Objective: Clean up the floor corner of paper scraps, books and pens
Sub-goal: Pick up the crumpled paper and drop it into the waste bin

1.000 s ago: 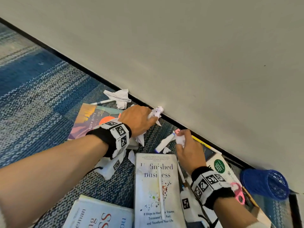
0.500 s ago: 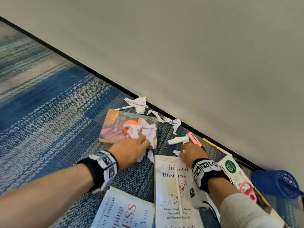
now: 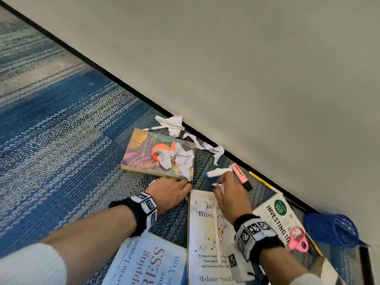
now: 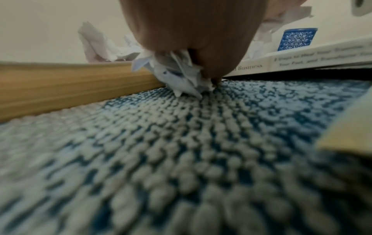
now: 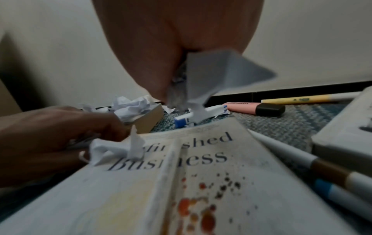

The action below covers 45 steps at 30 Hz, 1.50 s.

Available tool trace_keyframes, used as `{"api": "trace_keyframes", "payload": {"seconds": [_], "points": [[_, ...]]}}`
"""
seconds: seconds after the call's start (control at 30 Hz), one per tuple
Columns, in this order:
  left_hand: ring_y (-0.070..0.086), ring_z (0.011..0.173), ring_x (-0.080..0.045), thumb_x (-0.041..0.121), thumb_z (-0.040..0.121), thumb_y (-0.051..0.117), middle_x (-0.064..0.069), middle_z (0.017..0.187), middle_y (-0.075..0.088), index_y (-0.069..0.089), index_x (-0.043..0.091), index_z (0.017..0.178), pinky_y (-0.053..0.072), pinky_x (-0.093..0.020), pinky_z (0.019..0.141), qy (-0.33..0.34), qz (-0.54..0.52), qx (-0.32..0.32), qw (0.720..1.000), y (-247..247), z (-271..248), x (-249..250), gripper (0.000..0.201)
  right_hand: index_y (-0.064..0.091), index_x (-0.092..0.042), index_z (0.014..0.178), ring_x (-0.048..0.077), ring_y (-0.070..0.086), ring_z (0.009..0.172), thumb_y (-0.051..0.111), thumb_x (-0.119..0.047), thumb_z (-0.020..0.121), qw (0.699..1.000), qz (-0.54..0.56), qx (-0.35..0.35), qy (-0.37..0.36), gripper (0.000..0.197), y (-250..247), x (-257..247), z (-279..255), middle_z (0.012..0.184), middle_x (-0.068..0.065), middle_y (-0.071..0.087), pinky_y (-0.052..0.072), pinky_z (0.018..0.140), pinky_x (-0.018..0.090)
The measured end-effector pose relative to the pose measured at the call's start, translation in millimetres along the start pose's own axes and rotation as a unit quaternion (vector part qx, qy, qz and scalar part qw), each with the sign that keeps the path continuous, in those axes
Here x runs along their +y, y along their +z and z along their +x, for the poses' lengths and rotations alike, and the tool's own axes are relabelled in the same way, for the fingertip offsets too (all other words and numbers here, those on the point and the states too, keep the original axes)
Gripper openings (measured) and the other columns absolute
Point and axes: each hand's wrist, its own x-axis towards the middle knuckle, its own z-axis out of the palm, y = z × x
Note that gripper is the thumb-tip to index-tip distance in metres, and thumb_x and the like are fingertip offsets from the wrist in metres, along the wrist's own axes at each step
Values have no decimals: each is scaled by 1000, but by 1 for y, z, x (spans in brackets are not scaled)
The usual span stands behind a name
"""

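Note:
My left hand (image 3: pixel 173 190) is down on the carpet beside the colourful book (image 3: pixel 144 153), its fingers curled round a crumpled paper scrap (image 4: pixel 181 74). My right hand (image 3: pixel 228 190) hovers over the top of the white "Unfinished Business" book (image 3: pixel 207 241) and pinches another paper scrap (image 5: pixel 213 74). Crumpled paper (image 3: pixel 176 158) lies on the colourful book. More scraps (image 3: pixel 171 123) lie along the baseboard. A blue-capped white marker (image 3: pixel 217 173), a pink highlighter (image 3: pixel 240 177) and a yellow pen (image 3: pixel 261 181) lie near the wall. A small scrap (image 5: pixel 112 149) rests on the white book.
A blue mesh cup (image 3: pixel 331 230) lies tipped at the right by the wall. Pink scissors (image 3: pixel 298 239) sit on the "Investing" book (image 3: pixel 275 214). A third book (image 3: pixel 148 264) lies at the bottom. A thin pen (image 3: pixel 153 128) sticks out behind the colourful book. Blue carpet (image 3: pixel 61 130) stretches left.
Both hands have drawn back from the baseboard toward me. The left moved from the wall scraps to the carpet by the colourful book's near edge. The right left the markers and holds a scrap.

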Motion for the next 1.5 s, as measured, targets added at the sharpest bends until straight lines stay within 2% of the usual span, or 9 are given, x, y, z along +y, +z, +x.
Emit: {"api": "trace_keyframes", "payload": {"seconds": [0.13,0.43,0.6,0.73,0.87,1.03,1.2,1.3,1.5], "points": [[60,99,-33,13,101,36,-11,124,54,34,14,141,50,-44,72,1,-7,0,1000,1,3,0,40,49,-18,105,27,59,83,54,-36,94,996,-42,-35,77,21,7,15,18,92,5,63,42,66,32],[61,95,-31,23,105,36,-11,115,59,49,9,121,48,-42,70,-22,-10,0,1000,0,8,1,25,61,-16,107,26,58,105,51,-37,95,983,-122,-98,90,27,20,25,42,117,7,56,48,86,36],[58,79,-28,21,106,25,-11,107,56,47,10,115,39,-39,61,-28,-12,18,999,0,1,6,26,46,-16,84,26,53,73,52,-21,90,998,-60,-18,3,10,8,8,28,79,3,56,37,59,33],[40,58,-21,18,105,21,-11,108,49,44,14,106,39,-40,55,-50,-69,54,995,5,-8,5,23,41,-21,94,13,42,52,52,-20,89,997,53,45,-44,13,6,-12,-5,65,-3,51,39,50,30],[60,77,-29,12,101,33,-10,111,52,41,14,112,40,-40,60,-76,-72,37,994,1,-11,8,14,42,-25,106,15,58,61,37,-59,93,992,-88,-43,-81,37,21,-16,-35,79,-7,58,48,56,28],[63,89,-32,22,102,33,-8,112,61,38,17,113,38,-41,66,-125,-106,44,985,-9,-12,9,13,45,-22,81,22,57,51,45,-36,91,973,-161,-36,-159,17,37,-15,-38,71,-2,53,34,43,30],[55,83,-19,53,98,41,1,102,61,47,21,111,40,-32,71,-152,-143,72,975,-19,-18,-2,35,47,-17,84,15,54,65,49,-21,94,999,16,-28,-29,11,10,-12,-13,78,-4,56,50,61,29],[47,68,-15,24,99,43,3,86,56,40,22,101,47,-31,70,-181,-170,153,956,-34,-14,-9,5,46,-18,99,13,54,64,52,-15,93,997,70,13,-12,9,-6,-14,11,79,-3,59,50,60,32],[57,65,-25,-5,81,55,-10,117,43,35,15,126,55,-43,63,-285,-205,232,907,-46,18,-32,53,51,-13,112,24,49,73,49,-26,98,991,-39,15,126,19,-13,15,53,85,7,60,36,65,29]]}}
